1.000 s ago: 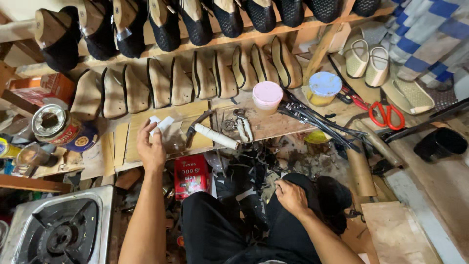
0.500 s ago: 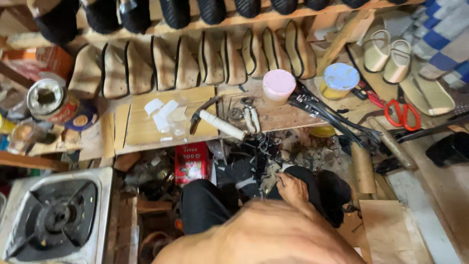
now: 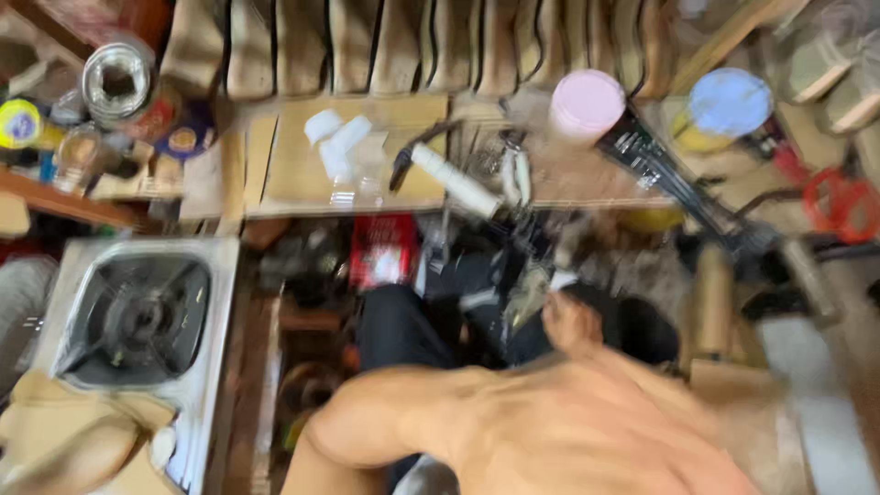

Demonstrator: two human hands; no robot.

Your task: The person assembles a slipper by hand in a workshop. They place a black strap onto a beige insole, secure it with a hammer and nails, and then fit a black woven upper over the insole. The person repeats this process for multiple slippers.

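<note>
Steel catches my eye first on the far left: a gas stove (image 3: pixel 137 321) with a black burner stands beside a wooden edge, and above it an open tin can (image 3: pixel 117 81) sits among small jars. Moving right, I see a flat wooden board (image 3: pixel 353 156) with a few small white pieces (image 3: pixel 339 142) lying on it, and a row of tan shoe soles (image 3: pixel 412 41) standing behind it. Just right of the white pieces, a hammer (image 3: pixel 449 179) with a white handle lies tilted on the board's edge. Below it hangs a small red box (image 3: pixel 383 249).

In the lower middle, a bare arm crosses the view, very blurred; the left hand is out of sight, so I cannot tell its grip. The right hand (image 3: pixel 570 323) rests low near the dark trousers, close to a pale object, but the blur hides whether the fingers are clenched or loose.

Further right stand a pink cup (image 3: pixel 587 101) and a blue lid (image 3: pixel 731 101), and red scissors (image 3: pixel 839 203) lie at the far right.
</note>
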